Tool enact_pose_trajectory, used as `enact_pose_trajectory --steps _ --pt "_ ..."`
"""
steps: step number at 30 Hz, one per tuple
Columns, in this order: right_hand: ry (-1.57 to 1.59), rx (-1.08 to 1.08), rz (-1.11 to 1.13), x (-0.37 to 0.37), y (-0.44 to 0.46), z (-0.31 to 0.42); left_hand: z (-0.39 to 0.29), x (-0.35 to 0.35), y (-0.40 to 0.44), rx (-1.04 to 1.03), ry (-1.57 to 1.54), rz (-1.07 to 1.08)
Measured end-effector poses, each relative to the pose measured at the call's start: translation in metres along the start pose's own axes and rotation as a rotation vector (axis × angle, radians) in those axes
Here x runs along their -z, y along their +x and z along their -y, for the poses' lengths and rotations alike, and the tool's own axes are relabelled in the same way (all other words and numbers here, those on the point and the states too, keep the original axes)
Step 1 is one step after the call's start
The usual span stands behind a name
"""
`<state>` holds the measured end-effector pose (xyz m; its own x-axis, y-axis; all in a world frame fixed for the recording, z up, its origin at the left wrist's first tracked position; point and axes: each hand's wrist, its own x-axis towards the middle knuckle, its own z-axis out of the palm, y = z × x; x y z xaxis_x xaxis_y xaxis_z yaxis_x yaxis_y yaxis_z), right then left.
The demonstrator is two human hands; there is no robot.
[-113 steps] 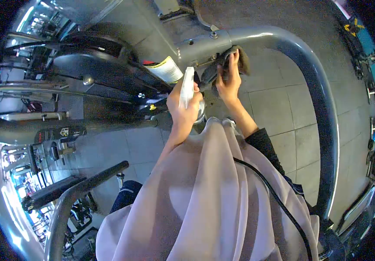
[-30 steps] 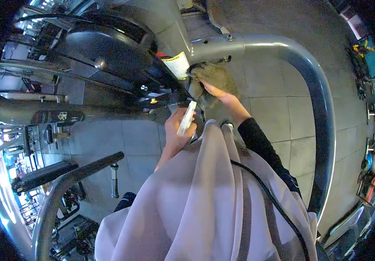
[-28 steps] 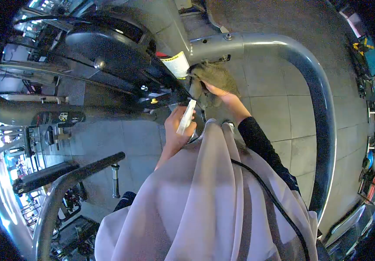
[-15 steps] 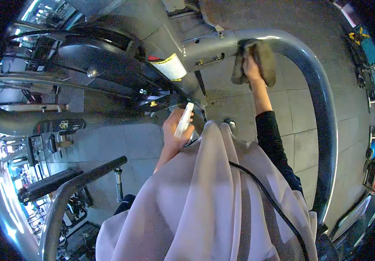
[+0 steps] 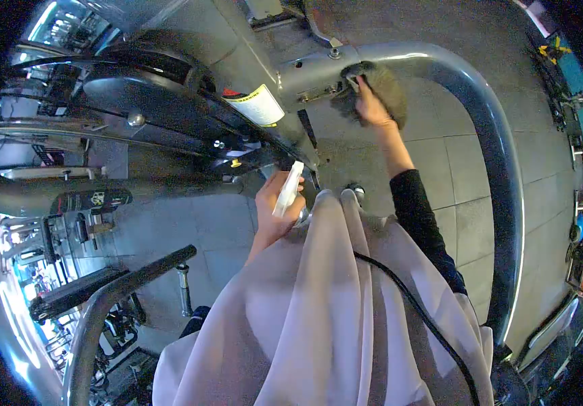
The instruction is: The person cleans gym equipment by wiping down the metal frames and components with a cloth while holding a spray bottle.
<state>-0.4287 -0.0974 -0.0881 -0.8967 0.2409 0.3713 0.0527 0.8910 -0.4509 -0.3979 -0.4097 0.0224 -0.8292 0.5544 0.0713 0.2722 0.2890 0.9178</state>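
My right hand grips a dark grey-brown cloth and presses it on the thick grey metal tube of a gym machine, close to a slotted bracket. The cloth is bunched under and around the fingers, and its edges are blurred. Wrapped around a spray bottle, my left hand stays low in front of my body. Only the bottle's white spray head shows clearly; its lower part is hidden by the hand. A white warning label is stuck on the machine frame between the two hands.
To the left are a round black pulley cover and dark machine rods. A grey bent handle rises at lower left. The tube curves down the right side over grey floor tiles. A black cable lies across my light clothing.
My right hand has moved left along the tube with the cloth, towards the slotted bracket. My left hand with the spray bottle has stayed nearly in place.
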Motion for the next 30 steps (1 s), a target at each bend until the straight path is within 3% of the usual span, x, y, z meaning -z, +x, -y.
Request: enact_pose_trajectory --steps 1,2,3,5,8,10,11,15,16,17,19,21,24,27,30 --pt "0.365 0.353 -0.261 0.007 0.009 -0.006 0.000 0.000 -0.001 0.002 -0.026 -0.017" --pt "0.395 0.029 -0.251 0.019 0.003 -0.014 -0.001 -0.001 -0.001 0.005 -0.026 -0.020" --pt "0.326 0.109 -0.497 0.045 0.014 -0.005 -0.001 -0.001 -0.001 0.006 -0.025 -0.030" --pt "0.088 0.151 -0.631 0.083 0.028 -0.002 -0.002 -0.001 -0.002 0.003 -0.024 -0.046" --pt "0.246 0.065 -0.536 0.119 0.038 0.007 0.002 0.000 -0.002 0.009 0.002 -0.050" --pt "0.650 0.095 -0.526 0.131 0.046 0.035 0.011 0.001 -0.003 -0.022 0.107 -0.034" --pt "0.621 0.231 -0.394 0.137 0.048 0.049 0.016 0.000 -0.003 -0.021 0.108 -0.036" --pt "0.511 0.400 -0.032 0.119 0.063 0.075 0.017 0.000 -0.001 -0.093 0.133 -0.006" --pt "0.448 0.482 -0.026 0.124 0.067 0.076 0.013 0.000 0.000 -0.104 0.143 -0.002" --pt "0.449 0.484 -0.023 0.130 0.070 0.077 0.010 -0.001 0.001 -0.102 0.143 -0.004" --pt "0.420 0.279 0.016 0.138 0.074 0.072 0.004 -0.003 0.002 0.004 0.006 -0.037" --pt "0.292 0.364 -0.072 0.141 0.082 0.067 0.008 -0.005 0.001 0.010 -0.014 -0.032" --pt "0.164 0.459 0.035 0.156 0.093 0.073 0.008 -0.003 0.002 0.019 -0.026 -0.013" --pt "0.109 0.380 0.149 0.158 0.099 0.081 0.012 -0.003 0.004 0.021 -0.028 0.006" --pt "0.155 0.237 0.106 0.159 0.095 0.095 0.011 -0.004 0.007 0.005 -0.017 -0.001"
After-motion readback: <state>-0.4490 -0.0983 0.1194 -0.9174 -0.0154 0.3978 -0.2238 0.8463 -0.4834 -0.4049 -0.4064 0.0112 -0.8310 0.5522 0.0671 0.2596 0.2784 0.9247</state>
